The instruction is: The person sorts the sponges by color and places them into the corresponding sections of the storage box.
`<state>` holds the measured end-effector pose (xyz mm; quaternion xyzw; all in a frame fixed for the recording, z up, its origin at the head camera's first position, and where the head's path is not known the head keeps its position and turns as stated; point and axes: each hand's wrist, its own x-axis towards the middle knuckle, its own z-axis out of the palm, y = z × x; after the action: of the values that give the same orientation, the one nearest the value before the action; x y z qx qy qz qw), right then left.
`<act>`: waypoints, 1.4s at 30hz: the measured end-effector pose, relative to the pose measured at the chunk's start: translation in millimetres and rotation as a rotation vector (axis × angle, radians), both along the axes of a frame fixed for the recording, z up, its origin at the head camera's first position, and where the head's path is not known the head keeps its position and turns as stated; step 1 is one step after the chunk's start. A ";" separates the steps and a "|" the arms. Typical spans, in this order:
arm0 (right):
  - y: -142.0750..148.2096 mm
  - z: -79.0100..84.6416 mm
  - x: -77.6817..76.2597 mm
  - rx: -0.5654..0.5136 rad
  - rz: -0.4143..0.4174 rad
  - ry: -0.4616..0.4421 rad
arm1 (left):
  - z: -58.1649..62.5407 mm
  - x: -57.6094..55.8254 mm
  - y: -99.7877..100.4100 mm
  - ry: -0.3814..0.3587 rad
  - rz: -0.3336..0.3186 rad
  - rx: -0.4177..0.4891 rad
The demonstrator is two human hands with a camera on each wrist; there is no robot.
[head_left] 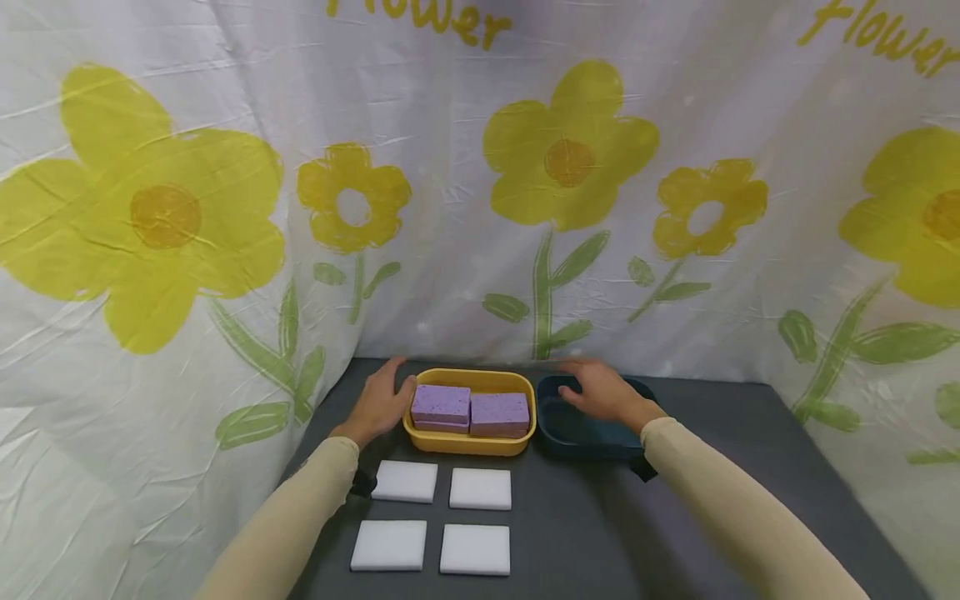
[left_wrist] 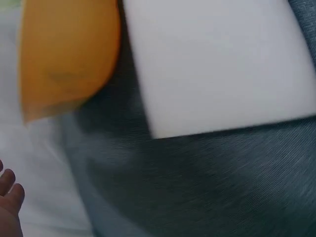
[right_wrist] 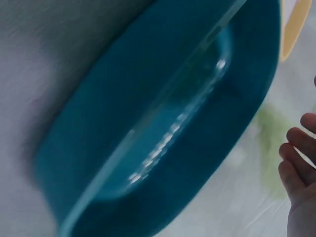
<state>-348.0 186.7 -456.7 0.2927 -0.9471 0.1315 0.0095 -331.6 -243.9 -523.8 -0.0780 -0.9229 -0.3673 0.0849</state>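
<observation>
At the left end of a yellow container [head_left: 468, 447], my left hand [head_left: 377, 406] is spread with its thumb near the rim; whether it touches is unclear. Purple sponge-like blocks [head_left: 441, 402] lie inside that container in two side-by-side piles. My right hand [head_left: 602, 392] hovers over a dark teal container [head_left: 592, 450], fingers extended and nothing held. In the right wrist view the teal container [right_wrist: 170, 136] looks bare inside, with the fingers beyond its far side. Several white rectangular pads [head_left: 406, 481] lie in two rows in front of the yellow container.
A dark grey tabletop [head_left: 592, 533] carries everything. White fabric [head_left: 450, 292] printed with yellow flowers hangs behind the table and along both sides. The two containers stand side by side near the back edge, with a narrow gap between them.
</observation>
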 end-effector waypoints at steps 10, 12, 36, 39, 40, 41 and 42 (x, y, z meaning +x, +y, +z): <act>67.3 -10.6 15.8 -0.060 -0.219 0.022 | 39.7 18.5 27.6 0.175 -0.266 -0.145; 78.0 -14.3 19.6 -0.042 -0.252 0.043 | 47.1 24.5 37.1 0.203 -0.320 -0.182; 132.6 -67.2 34.1 -0.428 -0.499 -0.040 | 64.4 96.6 110.3 0.201 -0.903 -0.570; 130.7 -71.1 34.9 -0.472 -0.529 -0.089 | 59.9 107.1 113.8 0.150 -0.958 -0.611; 130.0 -72.3 35.2 -0.485 -0.540 -0.109 | 57.7 110.7 114.6 0.126 -0.977 -0.626; 129.2 -73.5 35.6 -0.497 -0.553 -0.123 | 55.1 114.0 115.4 0.105 -0.995 -0.642; 128.7 -75.2 35.6 -0.506 -0.563 -0.141 | 52.6 117.1 116.2 0.085 -1.009 -0.655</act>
<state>-312.4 315.4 -531.9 -0.0003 -0.9262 0.3733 0.0521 -214.5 -127.7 -471.2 -0.5431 -0.8328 -0.0553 -0.0916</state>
